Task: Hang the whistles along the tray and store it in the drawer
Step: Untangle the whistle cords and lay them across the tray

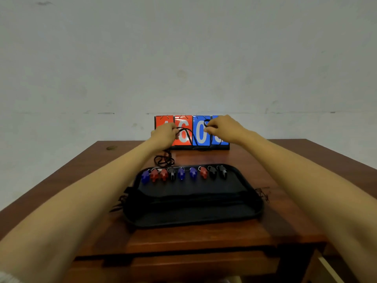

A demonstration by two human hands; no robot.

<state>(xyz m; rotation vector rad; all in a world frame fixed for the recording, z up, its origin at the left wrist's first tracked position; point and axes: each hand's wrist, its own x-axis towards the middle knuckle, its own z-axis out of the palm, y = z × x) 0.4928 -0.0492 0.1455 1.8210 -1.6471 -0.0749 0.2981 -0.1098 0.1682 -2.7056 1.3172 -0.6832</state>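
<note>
Fingers of your left hand (164, 134) curl round a black cord (186, 131), and your right hand (223, 128) pinches the same cord between thumb and fingertips. Both are raised in front of the scoreboard (201, 135) at the table's (204, 240) far edge. The cord loops between your hands and trails down to a coil just behind the tray (193, 215). Nine whistles (181, 173), blue, red and black, sit in a row along the tray's far rim. The tray lies mid-table, nearer the front edge.
</note>
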